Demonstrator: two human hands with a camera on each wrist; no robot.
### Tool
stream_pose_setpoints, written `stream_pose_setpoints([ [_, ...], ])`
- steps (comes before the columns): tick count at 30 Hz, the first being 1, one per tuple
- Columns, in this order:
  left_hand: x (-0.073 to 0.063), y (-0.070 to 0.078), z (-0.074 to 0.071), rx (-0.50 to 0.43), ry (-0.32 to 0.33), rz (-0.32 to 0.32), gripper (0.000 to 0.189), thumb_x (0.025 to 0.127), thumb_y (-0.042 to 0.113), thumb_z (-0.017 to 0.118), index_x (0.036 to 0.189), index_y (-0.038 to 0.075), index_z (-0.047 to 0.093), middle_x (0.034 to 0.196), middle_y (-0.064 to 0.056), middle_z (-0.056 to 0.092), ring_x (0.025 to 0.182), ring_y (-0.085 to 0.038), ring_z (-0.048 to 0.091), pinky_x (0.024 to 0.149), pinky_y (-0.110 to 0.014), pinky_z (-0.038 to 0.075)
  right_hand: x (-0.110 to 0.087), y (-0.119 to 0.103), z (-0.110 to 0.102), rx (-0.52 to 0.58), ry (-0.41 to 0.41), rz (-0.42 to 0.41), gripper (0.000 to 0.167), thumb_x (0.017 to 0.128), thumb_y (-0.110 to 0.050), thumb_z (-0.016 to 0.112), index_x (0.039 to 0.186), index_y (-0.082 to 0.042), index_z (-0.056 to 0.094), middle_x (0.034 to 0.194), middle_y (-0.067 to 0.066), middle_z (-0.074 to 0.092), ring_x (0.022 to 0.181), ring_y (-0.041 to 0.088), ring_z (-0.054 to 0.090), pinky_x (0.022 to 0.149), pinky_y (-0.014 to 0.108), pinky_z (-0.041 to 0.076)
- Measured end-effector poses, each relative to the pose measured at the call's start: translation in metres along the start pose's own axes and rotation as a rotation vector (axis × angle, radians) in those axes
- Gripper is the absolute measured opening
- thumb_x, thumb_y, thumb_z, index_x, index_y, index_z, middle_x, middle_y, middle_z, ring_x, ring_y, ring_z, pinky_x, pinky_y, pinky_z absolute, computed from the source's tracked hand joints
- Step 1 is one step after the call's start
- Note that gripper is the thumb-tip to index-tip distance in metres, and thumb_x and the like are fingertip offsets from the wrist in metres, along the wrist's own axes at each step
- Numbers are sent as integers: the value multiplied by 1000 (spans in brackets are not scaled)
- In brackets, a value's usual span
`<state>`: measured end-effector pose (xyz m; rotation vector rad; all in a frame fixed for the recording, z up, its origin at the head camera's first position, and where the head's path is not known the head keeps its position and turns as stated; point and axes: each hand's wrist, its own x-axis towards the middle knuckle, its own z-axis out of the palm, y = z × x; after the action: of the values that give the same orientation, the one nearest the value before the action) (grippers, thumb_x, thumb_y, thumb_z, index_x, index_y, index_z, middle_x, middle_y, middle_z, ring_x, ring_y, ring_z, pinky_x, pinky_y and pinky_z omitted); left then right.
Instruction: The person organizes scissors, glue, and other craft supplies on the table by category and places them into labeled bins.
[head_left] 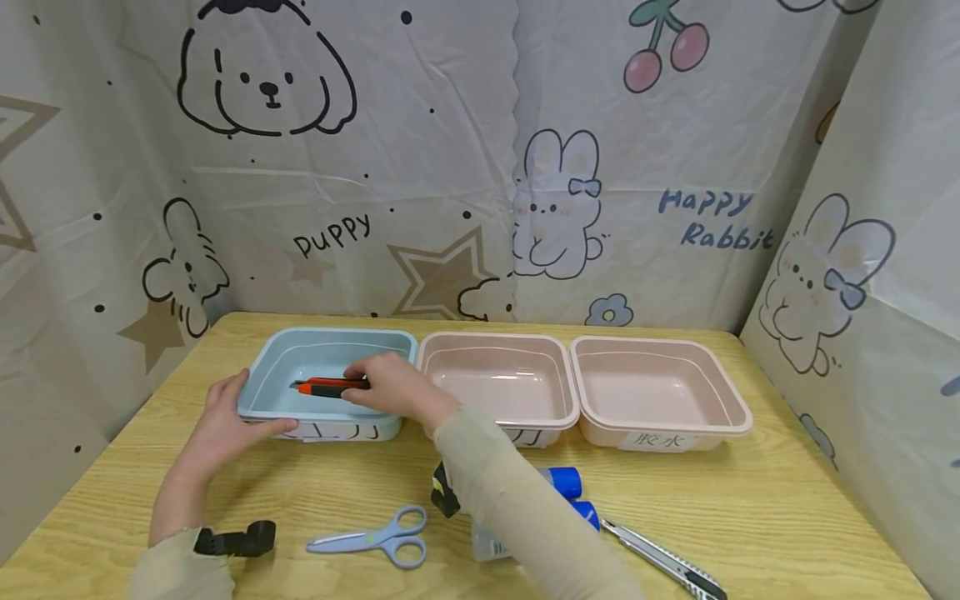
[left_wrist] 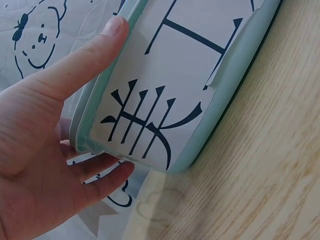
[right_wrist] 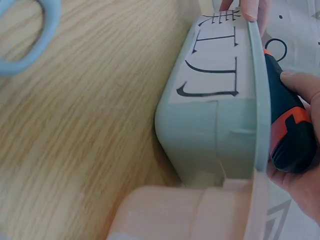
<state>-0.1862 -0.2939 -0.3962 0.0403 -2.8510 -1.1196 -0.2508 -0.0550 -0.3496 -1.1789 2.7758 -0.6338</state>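
Observation:
Over the light blue bin (head_left: 322, 414), my right hand (head_left: 393, 385) holds an orange and black utility knife (head_left: 330, 388), its tip pointing left. In the right wrist view, the thumb lies along the knife's dark handle (right_wrist: 292, 145), just beyond the bin's rim. My left hand (head_left: 228, 425) grips the bin's front left corner. Its thumb (left_wrist: 107, 42) rests on the front rim and the fingers reach round the side. A paper label (left_wrist: 165, 75) with black characters covers the bin's front wall, its edge lifting.
Two pink bins (head_left: 498, 337) stand in a row to the right, both labelled in front. On the wooden table (head_left: 795, 517) lie blue scissors (head_left: 375, 540), blue-capped bottles (head_left: 566, 482) partly hidden by my right sleeve, and a silver utility knife (head_left: 663, 560). A patterned curtain (head_left: 450, 167) hangs behind.

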Motion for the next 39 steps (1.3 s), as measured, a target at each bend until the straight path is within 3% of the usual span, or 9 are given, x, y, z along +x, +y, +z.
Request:
stream_pose_setpoints([
  [13, 1, 1, -2, 8, -26, -27, 114, 73, 46, 72, 144, -3, -2, 142, -32, 5, 121, -51, 22, 93, -67, 26, 16, -6, 20, -43, 46, 31, 36, 85, -31, 63, 117, -15, 61, 107, -4, 65, 87, 5, 56, 78, 16, 44],
  [22, 1, 3, -2, 13, -23, -29, 113, 73, 46, 72, 144, -4, -1, 142, -32, 7, 120, -50, 24, 93, -67, 26, 18, -6, 27, -20, 19, 109, 32, 82, -31, 67, 110, -17, 65, 99, -6, 66, 81, 4, 55, 72, 15, 43],
  [36, 0, 1, 0, 21, -10, -23, 113, 73, 47, 72, 144, -4, -1, 141, -33, 7, 119, -50, 25, 93, -66, 27, 20, -7, 32, -45, -18, 150, 22, 85, -31, 64, 101, -17, 68, 90, -8, 65, 75, 3, 54, 68, 15, 44],
  [39, 0, 1, 0, 25, -6, -19, 113, 73, 46, 72, 144, -4, -1, 141, -33, 8, 118, -50, 26, 92, -66, 28, 21, -7, 32, -61, -15, 152, 21, 85, -30, 63, 102, -17, 68, 92, -7, 66, 80, 4, 57, 71, 16, 45],
])
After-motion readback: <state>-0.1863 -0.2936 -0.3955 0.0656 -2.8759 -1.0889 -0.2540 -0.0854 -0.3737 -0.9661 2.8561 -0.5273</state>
